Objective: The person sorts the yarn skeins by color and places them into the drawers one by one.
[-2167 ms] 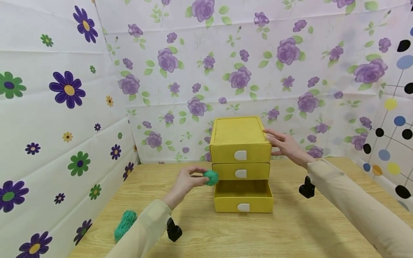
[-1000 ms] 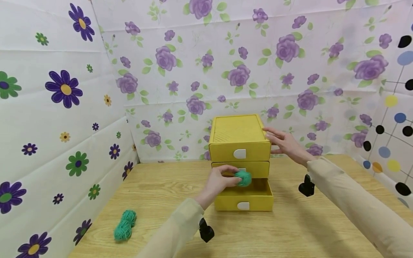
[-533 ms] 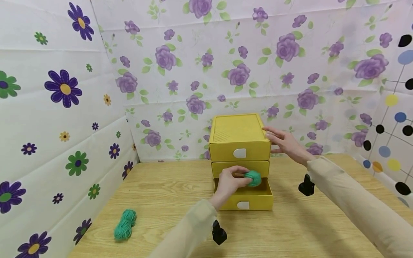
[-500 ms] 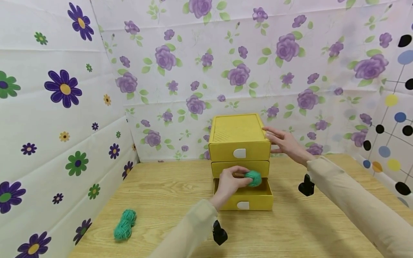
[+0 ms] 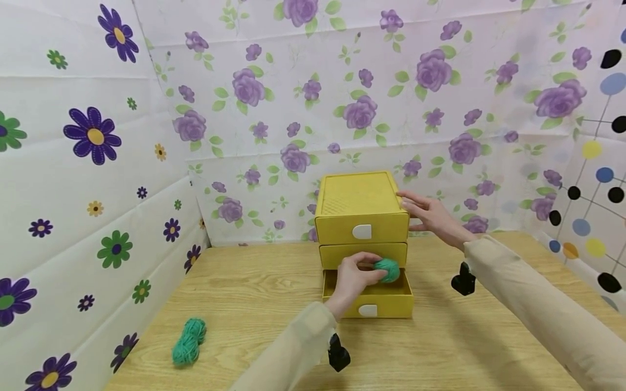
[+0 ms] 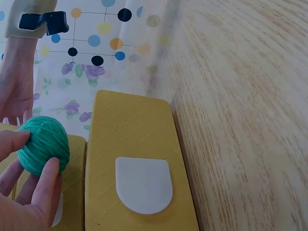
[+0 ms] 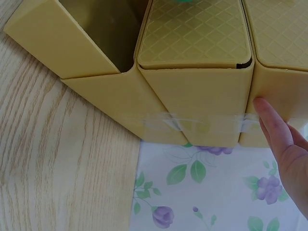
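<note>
My left hand [image 5: 353, 277] pinches a small ball of green yarn [image 5: 388, 270] between thumb and fingers, in front of the middle drawer and over the pulled-out bottom drawer [image 5: 379, 307]. In the left wrist view the yarn ball [image 6: 44, 146] shows its wound strands, with fingertips on both sides. A yellow three-drawer cabinet [image 5: 361, 193] with white tabs stands on the table, its upper two drawers closed. Against the cabinet's right side rests my right hand [image 5: 430, 216], fingers extended; the right wrist view shows this hand [image 7: 284, 144] touching the top unit's side wall.
A twisted skein of green yarn [image 5: 189, 342] lies on the wooden table [image 5: 254, 282] at the left. Flowered sheeting [image 5: 274, 108] hangs behind the cabinet and along the left side. A dotted sheet [image 5: 594, 206] hangs at the right.
My left hand has carried the yarn ball rightward, from beside the cabinet to over the bottom drawer, slowing over the last half second. My right hand has stayed on the cabinet's side.
</note>
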Demonstrator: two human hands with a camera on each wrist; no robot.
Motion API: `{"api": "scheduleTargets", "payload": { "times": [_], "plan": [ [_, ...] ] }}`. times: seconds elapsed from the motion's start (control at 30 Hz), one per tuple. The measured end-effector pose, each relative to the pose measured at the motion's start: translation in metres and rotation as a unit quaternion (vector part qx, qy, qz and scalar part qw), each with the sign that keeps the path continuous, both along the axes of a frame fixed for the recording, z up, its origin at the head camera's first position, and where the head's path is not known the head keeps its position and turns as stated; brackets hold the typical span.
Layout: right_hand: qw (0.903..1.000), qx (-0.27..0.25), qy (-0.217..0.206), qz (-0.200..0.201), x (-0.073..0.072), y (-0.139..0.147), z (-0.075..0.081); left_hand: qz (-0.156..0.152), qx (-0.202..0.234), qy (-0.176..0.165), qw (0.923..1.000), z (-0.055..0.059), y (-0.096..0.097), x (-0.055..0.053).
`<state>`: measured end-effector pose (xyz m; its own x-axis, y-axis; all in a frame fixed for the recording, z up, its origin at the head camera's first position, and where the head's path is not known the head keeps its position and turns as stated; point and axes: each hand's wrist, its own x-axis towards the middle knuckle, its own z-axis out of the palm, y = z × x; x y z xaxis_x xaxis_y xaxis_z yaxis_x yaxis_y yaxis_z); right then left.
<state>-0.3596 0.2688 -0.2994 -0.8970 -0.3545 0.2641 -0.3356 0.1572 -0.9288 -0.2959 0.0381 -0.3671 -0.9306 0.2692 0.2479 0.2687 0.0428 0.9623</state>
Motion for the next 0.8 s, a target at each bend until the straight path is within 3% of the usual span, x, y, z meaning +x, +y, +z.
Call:
{"api": "scheduleTargets", "payload": {
  "times": [0.43, 0.8],
  "plan": [
    [0.9999, 0.006, 0.008, 0.012, -0.002, 0.001, 0.0, -0.017, 0.013, -0.005, 0.9998, 0.0, -0.001, 0.001],
    [0.9999, 0.006, 0.003, 0.01, -0.001, 0.0, 0.0, -0.076, 0.035, -0.044, 0.9955, 0.005, -0.011, 0.001]
  ]
}}
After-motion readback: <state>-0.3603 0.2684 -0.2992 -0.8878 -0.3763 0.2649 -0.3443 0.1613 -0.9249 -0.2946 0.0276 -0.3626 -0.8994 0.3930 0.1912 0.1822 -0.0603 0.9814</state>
